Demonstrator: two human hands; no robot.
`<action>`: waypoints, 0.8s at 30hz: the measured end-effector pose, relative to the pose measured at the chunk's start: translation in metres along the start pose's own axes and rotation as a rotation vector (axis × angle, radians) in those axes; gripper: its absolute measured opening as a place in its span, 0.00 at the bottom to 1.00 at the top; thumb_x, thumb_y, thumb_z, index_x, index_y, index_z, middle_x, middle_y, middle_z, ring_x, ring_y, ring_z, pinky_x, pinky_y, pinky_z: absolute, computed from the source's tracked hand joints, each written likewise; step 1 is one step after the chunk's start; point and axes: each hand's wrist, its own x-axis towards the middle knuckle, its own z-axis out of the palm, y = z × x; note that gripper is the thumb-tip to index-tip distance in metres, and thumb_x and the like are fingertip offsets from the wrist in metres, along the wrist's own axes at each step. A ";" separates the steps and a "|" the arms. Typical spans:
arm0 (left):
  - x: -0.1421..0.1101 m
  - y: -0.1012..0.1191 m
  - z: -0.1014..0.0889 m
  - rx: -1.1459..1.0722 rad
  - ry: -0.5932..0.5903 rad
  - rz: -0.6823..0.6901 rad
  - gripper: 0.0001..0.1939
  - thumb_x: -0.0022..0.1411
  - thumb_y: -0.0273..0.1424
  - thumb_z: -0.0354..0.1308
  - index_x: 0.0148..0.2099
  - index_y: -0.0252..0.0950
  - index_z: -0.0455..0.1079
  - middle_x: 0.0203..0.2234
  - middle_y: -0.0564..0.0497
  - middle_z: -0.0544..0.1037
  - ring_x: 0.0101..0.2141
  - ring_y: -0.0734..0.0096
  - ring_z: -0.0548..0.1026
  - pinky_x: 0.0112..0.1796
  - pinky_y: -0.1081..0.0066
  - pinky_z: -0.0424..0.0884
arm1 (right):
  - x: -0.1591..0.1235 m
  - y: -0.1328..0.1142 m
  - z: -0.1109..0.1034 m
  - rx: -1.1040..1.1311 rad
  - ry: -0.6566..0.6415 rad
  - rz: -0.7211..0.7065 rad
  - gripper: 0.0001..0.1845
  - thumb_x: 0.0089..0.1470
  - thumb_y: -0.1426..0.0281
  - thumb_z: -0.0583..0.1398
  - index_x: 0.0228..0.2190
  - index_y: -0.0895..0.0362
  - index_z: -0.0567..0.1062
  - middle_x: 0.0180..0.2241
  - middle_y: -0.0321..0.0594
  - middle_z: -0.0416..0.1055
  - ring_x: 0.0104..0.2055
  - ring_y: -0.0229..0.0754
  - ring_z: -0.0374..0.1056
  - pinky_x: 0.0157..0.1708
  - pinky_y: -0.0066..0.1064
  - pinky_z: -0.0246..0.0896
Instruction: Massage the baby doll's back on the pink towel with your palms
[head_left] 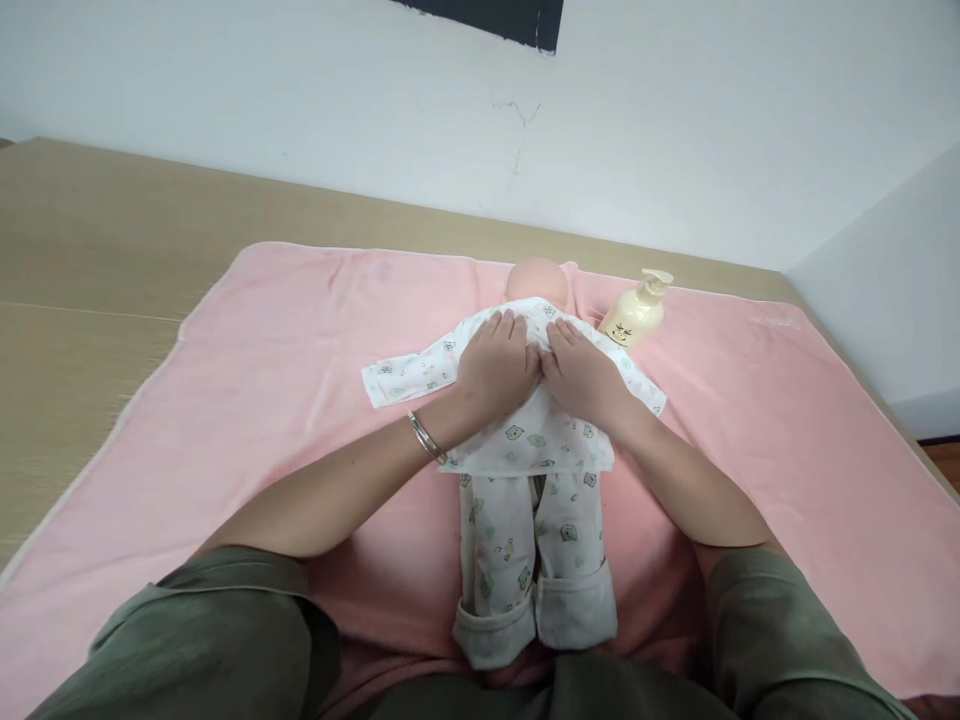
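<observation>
A baby doll lies on its front or back, I cannot tell which, with its bare round head (537, 280) away from me. It wears a white printed top (536, 440) and matching trousers (501, 540) with turned-up grey cuffs. My left hand (499, 365) rests flat on the upper left of the top, fingers stretched out. On the upper right of the top lies my right hand (581, 370), flat too, its thumb touching or nearly touching the left thumb. Both sleeves spread out sideways. Nothing is gripped by either hand.
A cream pump bottle (636, 312) lies tilted beside the doll's right sleeve. Under everything spreads a pink blanket (270, 330) on a wooden surface (112, 230). A white wall (300, 100) with a dark panel (502, 18) stands behind.
</observation>
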 end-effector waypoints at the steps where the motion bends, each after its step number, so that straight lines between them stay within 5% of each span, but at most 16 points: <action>1: -0.006 0.005 0.001 0.013 0.023 0.006 0.27 0.70 0.31 0.39 0.61 0.15 0.63 0.59 0.26 0.68 0.62 0.45 0.65 0.64 0.50 0.60 | 0.006 0.004 0.000 0.019 -0.001 0.017 0.30 0.67 0.66 0.44 0.63 0.72 0.60 0.66 0.57 0.57 0.70 0.53 0.51 0.69 0.45 0.47; 5: -0.014 0.012 0.002 0.014 0.053 0.045 0.26 0.70 0.32 0.41 0.60 0.17 0.65 0.60 0.28 0.68 0.63 0.45 0.65 0.64 0.50 0.61 | 0.020 0.012 0.003 -0.014 0.069 0.073 0.26 0.68 0.65 0.44 0.57 0.69 0.68 0.60 0.56 0.67 0.65 0.55 0.60 0.65 0.44 0.54; 10: 0.007 -0.007 -0.003 -0.058 -0.018 -0.036 0.24 0.69 0.32 0.42 0.56 0.20 0.68 0.56 0.31 0.72 0.59 0.49 0.68 0.62 0.54 0.63 | -0.003 -0.005 0.007 -0.163 0.168 0.025 0.24 0.67 0.67 0.45 0.50 0.69 0.73 0.52 0.57 0.74 0.60 0.55 0.66 0.63 0.43 0.57; 16: 0.000 0.001 -0.001 -0.010 0.027 -0.017 0.26 0.69 0.31 0.40 0.56 0.15 0.67 0.56 0.25 0.71 0.60 0.46 0.68 0.62 0.51 0.62 | -0.003 -0.003 0.004 -0.166 0.115 0.001 0.25 0.67 0.68 0.44 0.50 0.69 0.74 0.55 0.58 0.72 0.62 0.53 0.64 0.64 0.41 0.55; 21: -0.005 0.007 -0.001 -0.033 0.049 -0.005 0.24 0.68 0.31 0.41 0.56 0.19 0.69 0.56 0.29 0.72 0.60 0.47 0.68 0.62 0.52 0.64 | 0.016 0.011 0.006 -0.095 0.033 0.042 0.30 0.68 0.65 0.44 0.62 0.73 0.60 0.65 0.58 0.58 0.69 0.54 0.53 0.68 0.45 0.48; 24: 0.004 -0.002 0.000 -0.072 -0.001 -0.082 0.25 0.67 0.33 0.43 0.57 0.22 0.68 0.58 0.32 0.70 0.61 0.47 0.66 0.62 0.49 0.62 | 0.004 0.003 0.004 -0.153 0.064 0.053 0.29 0.68 0.65 0.44 0.59 0.74 0.65 0.63 0.61 0.62 0.68 0.56 0.56 0.67 0.44 0.51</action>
